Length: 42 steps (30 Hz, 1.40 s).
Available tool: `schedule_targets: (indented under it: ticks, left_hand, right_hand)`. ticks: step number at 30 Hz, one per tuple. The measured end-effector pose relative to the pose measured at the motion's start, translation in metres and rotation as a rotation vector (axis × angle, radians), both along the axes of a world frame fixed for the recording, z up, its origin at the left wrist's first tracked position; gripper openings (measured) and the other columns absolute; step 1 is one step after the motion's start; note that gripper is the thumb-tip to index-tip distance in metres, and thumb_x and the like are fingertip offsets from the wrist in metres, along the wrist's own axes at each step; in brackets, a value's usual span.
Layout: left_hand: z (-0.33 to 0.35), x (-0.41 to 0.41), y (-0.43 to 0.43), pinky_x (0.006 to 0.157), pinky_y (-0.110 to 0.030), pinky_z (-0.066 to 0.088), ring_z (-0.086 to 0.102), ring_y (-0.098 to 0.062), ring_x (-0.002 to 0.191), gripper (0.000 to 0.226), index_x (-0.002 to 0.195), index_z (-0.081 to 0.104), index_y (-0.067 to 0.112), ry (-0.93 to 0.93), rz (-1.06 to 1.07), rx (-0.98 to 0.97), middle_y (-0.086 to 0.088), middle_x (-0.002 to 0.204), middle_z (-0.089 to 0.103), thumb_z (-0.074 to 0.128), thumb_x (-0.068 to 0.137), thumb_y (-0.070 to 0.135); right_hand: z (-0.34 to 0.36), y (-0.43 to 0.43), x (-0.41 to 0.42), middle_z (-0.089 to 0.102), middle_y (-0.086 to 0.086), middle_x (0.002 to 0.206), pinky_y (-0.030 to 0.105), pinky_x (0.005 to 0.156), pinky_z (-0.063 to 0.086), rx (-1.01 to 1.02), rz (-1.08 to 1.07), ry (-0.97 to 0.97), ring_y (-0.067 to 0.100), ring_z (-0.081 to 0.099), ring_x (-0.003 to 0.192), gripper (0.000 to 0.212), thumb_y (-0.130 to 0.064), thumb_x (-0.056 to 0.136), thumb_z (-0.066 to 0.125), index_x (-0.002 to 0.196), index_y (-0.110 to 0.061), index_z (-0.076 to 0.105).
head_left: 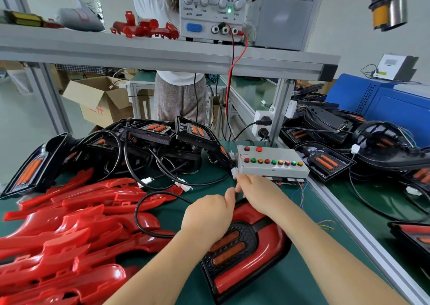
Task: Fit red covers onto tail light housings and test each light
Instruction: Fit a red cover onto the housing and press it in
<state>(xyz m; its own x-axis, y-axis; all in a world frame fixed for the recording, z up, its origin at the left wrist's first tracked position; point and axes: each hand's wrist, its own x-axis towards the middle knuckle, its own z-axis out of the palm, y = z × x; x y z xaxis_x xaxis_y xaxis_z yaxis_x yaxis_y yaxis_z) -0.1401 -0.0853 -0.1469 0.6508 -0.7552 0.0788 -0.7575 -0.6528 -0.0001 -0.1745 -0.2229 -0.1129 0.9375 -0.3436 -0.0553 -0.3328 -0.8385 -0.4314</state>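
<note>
A tail light housing with a red cover fitted lies on the green mat in front of me. Its black cable loops off to the left. My left hand is closed around the cable's end above the housing. My right hand pinches a small white connector just below the grey test box, which carries a row of coloured buttons. A white plug sits at the box's left corner, beside my right fingertips.
Loose red covers are heaped at the left. Bare black housings with cables pile up behind them, and more lie at the right. A power supply stands on the shelf. A person stands beyond the bench.
</note>
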Motion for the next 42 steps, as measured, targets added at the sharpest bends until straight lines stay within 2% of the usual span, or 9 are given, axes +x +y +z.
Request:
schedule_targets:
  ticks: [5,9,19,23,26,29,37,40,42]
  left_hand:
    - [-0.007,0.005,-0.002,0.059,-0.038,0.038,0.053,-0.032,0.081,0.059,0.147,0.012,0.012,0.003,0.025,0.008,-0.01,0.096,0.054,0.037,0.094,0.004]
    - [-0.009,0.006,-0.004,0.055,-0.036,0.036,0.042,-0.028,0.068,0.058,0.142,0.017,0.014,-0.003,0.008,-0.007,-0.002,0.07,0.032,0.04,0.091,0.002]
    - [-0.004,0.006,-0.007,0.056,-0.037,0.039,0.044,-0.026,0.069,0.069,0.148,0.006,0.022,0.033,-0.006,0.006,0.0,0.068,0.029,0.04,0.091,0.001]
    - [0.002,0.026,0.007,0.086,-0.044,0.045,0.058,-0.037,0.101,0.057,0.131,0.044,0.001,0.374,0.068,-0.071,0.004,0.068,0.035,0.023,0.102,0.046]
    - [0.001,0.02,0.018,0.076,-0.041,0.049,0.055,-0.03,0.082,0.042,0.145,0.019,0.021,0.224,0.036,0.083,0.0,0.07,0.034,0.026,0.104,0.027]
    - [-0.007,0.018,0.019,0.062,-0.037,0.044,0.047,-0.026,0.075,0.071,0.15,-0.003,0.029,0.067,-0.018,0.101,-0.001,0.071,0.031,0.038,0.096,0.008]
    - [-0.008,0.013,0.02,0.058,-0.035,0.036,0.058,-0.034,0.088,0.059,0.15,0.007,0.013,-0.047,-0.023,0.173,-0.008,0.084,0.045,0.033,0.097,0.009]
    - [-0.006,0.014,0.021,0.058,-0.036,0.037,0.057,-0.033,0.085,0.062,0.15,0.006,0.013,-0.048,-0.021,0.178,-0.008,0.083,0.044,0.036,0.096,0.009]
    - [-0.004,0.015,0.02,0.058,-0.036,0.039,0.05,-0.03,0.078,0.068,0.15,0.004,0.014,-0.044,-0.047,0.196,-0.006,0.077,0.037,0.04,0.093,0.006]
  right_hand:
    - [-0.003,-0.011,-0.006,0.064,0.016,0.107,0.044,0.091,0.047,-0.007,0.038,0.128,0.032,0.057,0.097,0.043,-0.027,0.103,0.023,0.104,-0.005,0.059]
    - [-0.012,-0.007,-0.009,0.062,0.012,0.105,0.047,0.085,0.051,-0.089,0.012,0.024,0.031,0.058,0.094,0.029,-0.023,0.104,0.027,0.109,-0.013,0.053]
    - [-0.015,-0.006,-0.009,0.05,-0.002,0.071,0.036,0.057,0.031,-0.086,-0.009,-0.11,0.022,0.05,0.073,0.032,-0.045,0.103,0.027,0.087,-0.021,0.04]
    - [-0.014,-0.007,-0.01,0.052,0.0,0.074,0.038,0.064,0.036,-0.044,-0.031,-0.105,0.022,0.051,0.073,0.037,-0.047,0.103,0.027,0.078,-0.023,0.038]
    - [-0.015,-0.009,-0.011,0.063,0.003,0.094,0.04,0.08,0.046,-0.001,-0.072,-0.064,0.024,0.058,0.088,0.043,-0.048,0.103,0.025,0.095,-0.017,0.054]
    - [-0.016,-0.008,-0.011,0.065,0.004,0.101,0.04,0.084,0.048,-0.001,-0.075,-0.061,0.024,0.059,0.092,0.046,-0.045,0.104,0.024,0.102,-0.015,0.059]
    - [-0.017,-0.009,-0.009,0.044,0.0,0.064,0.032,0.05,0.024,-0.054,-0.063,-0.113,0.016,0.041,0.058,0.036,-0.042,0.104,0.027,0.074,-0.022,0.032]
    - [-0.013,-0.007,-0.009,0.051,-0.001,0.069,0.031,0.054,0.03,-0.076,-0.036,-0.111,0.016,0.047,0.064,0.038,-0.048,0.103,0.026,0.082,-0.021,0.041]
    - [-0.006,-0.012,-0.012,0.059,-0.005,0.089,0.032,0.075,0.04,0.089,-0.035,-0.038,0.015,0.055,0.086,0.05,-0.054,0.101,0.021,0.103,-0.021,0.058]
